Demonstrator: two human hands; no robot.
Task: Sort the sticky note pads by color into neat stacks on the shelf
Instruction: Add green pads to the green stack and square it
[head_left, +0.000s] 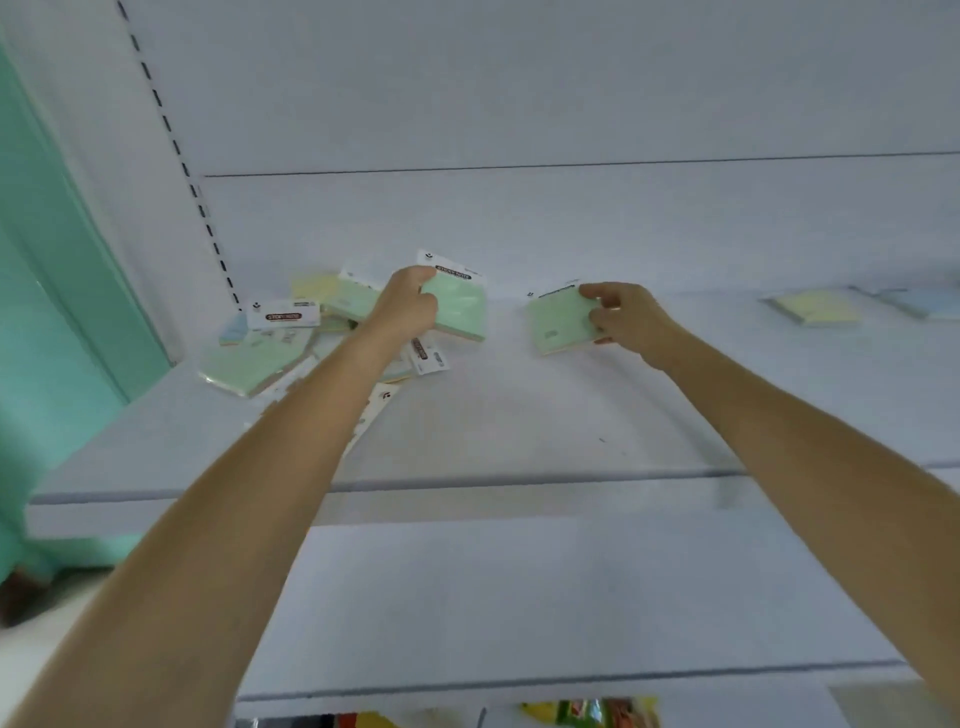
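Observation:
A jumbled pile of packaged sticky note pads (270, 338), green, yellow and blue, lies at the left end of the white shelf (519, 415). My left hand (408, 306) grips a green pad (465, 306) and holds it tilted above the pile's right edge. My right hand (621, 317) grips another green pad (561, 322) at its right edge; whether that pad rests on the shelf I cannot tell. Farther right on the shelf lie a yellow pad (813, 307) and a blue pad (924, 302), side by side.
The shelf's white back panel rises behind the pads, with a slotted upright (179, 150) at the left. A teal wall (57, 249) stands beside the shelf. A lower shelf (519, 597) sits under it, and colourful packets (592, 712) show at the bottom edge.

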